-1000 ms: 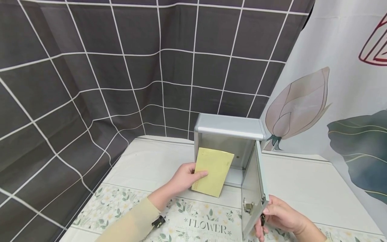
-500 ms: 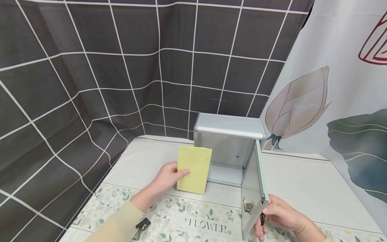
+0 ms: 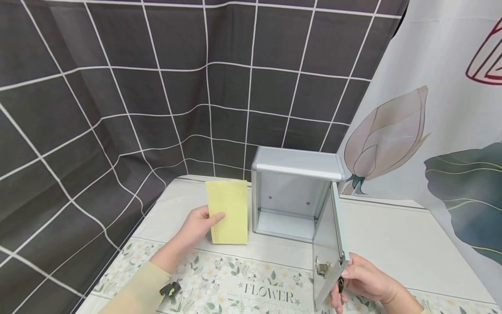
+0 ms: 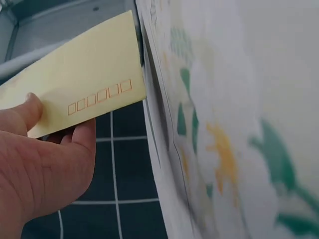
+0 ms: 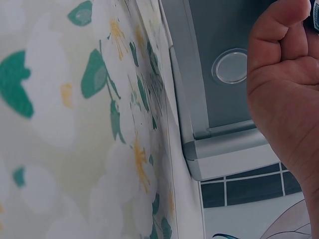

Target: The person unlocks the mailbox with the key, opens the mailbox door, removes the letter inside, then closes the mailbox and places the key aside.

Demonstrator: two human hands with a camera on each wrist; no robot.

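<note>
My left hand [image 3: 198, 224] pinches a yellow envelope [image 3: 231, 209], thumb across its front and fingers behind. The envelope stands upright just left of a grey metal box [image 3: 298, 163]. Its row of small red squares shows in the left wrist view, above my left hand [image 4: 55, 164]. The box's door [image 3: 327, 246] is swung out towards me, a metal lock [image 3: 321, 267] on its inner face. At the door's outer side, my right hand [image 3: 366, 279] pinches a small black-headed key [image 3: 340, 284], mostly hidden by the fingers. In the right wrist view, my right hand [image 5: 289, 84] is partly cut off.
A white tablecloth [image 3: 392, 235] with a flowered band and the word FLOWER lies under everything. Behind the box hangs a dark gridded curtain [image 3: 227, 87]. To the right is a pale curtain [image 3: 423, 56] with lotus prints.
My left hand has drawn the envelope leftwards from the front of the box to beside it, straightening it upright. The box's inside now shows. My right hand and the door have stayed put.
</note>
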